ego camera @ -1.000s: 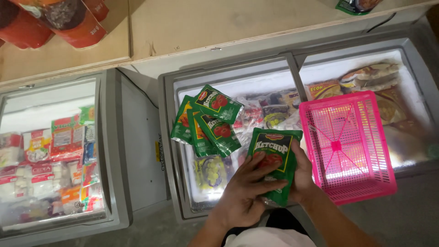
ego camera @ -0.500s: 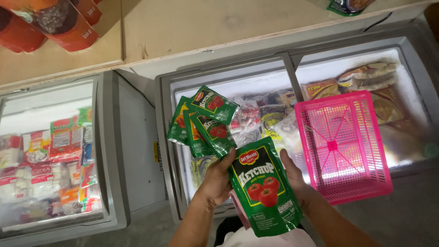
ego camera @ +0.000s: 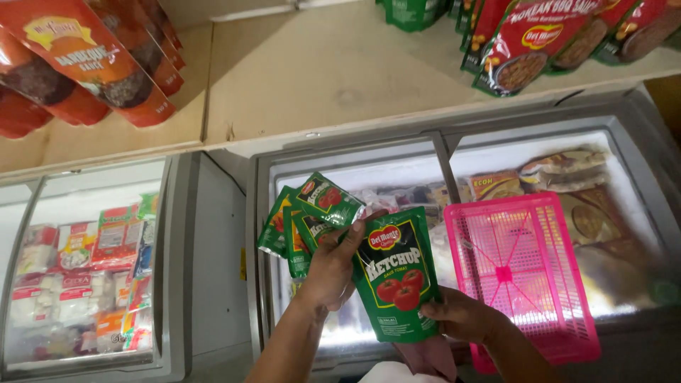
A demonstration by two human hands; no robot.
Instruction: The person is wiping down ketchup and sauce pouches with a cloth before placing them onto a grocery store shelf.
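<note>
Two bare forearms rise from the bottom centre of the frame; the left hand (ego camera: 332,268) and right hand (ego camera: 461,315) wear no gloves, rings or sleeves.

Large green pouch (ego camera: 396,280) with red tomatoes at centre, pinched between both hands. Fan of small green sachets (ego camera: 308,220) at ten o'clock from it. Red-brown pouches (ego camera: 85,57) at eleven o'clock, red and green ones (ego camera: 539,35) at one o'clock. Red-and-white frozen packs (ego camera: 78,269) at nine o'clock.
</note>
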